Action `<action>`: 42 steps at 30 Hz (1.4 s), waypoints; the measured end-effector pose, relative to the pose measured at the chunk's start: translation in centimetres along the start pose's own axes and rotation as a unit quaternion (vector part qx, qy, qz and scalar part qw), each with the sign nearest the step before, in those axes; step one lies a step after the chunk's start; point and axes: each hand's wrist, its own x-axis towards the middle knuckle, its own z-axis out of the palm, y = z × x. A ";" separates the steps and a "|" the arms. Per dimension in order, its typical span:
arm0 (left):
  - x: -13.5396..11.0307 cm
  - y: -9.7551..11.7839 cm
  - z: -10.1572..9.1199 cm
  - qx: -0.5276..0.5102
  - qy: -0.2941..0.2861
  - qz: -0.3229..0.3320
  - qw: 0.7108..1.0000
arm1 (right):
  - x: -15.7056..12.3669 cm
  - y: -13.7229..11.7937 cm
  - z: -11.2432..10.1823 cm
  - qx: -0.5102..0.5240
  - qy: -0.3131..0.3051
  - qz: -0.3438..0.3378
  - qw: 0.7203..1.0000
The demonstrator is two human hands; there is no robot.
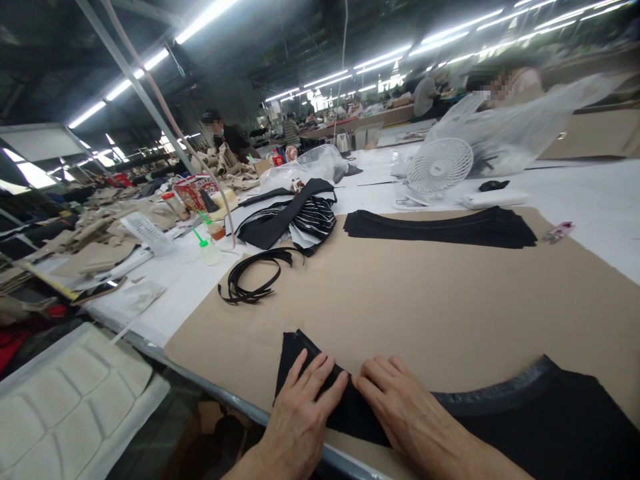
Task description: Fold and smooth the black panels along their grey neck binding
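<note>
A large black fabric piece (540, 423) lies along the near edge of the table, with a shiny dark strip along its curved upper edge. My left hand (305, 413) rests on the fabric's left end, fingers apart and pressed down near a folded edge. Just to its right, my right hand (397, 400) has its fingers curled together at that same edge, gripping the fabric; the fingertips are partly hidden. Beyond the hands are a coil of thin black strips (250, 287) and a stack of curved black fabric pieces (440, 228).
Brown paper (500, 293) covers the near tabletop. Farther back are black and striped pieces (295, 217), a white fan (440, 167), a plastic bag (540, 127) and small green-tipped bottles (210, 250). A quilted pale panel (75, 400) is at the lower left. Several people work behind.
</note>
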 end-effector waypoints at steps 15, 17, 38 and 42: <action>5.0 2.5 -2.1 -0.239 -0.016 -0.152 0.959 | 0.1 0.2 -4.2 0.054 -0.099 0.147 0.983; 5.9 2.8 -2.1 -0.287 -0.043 -0.153 0.945 | 0.4 0.5 -4.2 0.063 -0.114 0.158 0.979; 4.9 3.7 -0.9 -0.267 -0.024 -0.067 0.961 | -2.8 2.6 -5.2 0.147 -0.095 0.077 0.982; 4.0 3.8 -0.1 -0.228 0.010 -0.018 0.974 | -3.6 2.7 -5.6 0.122 -0.095 0.047 0.987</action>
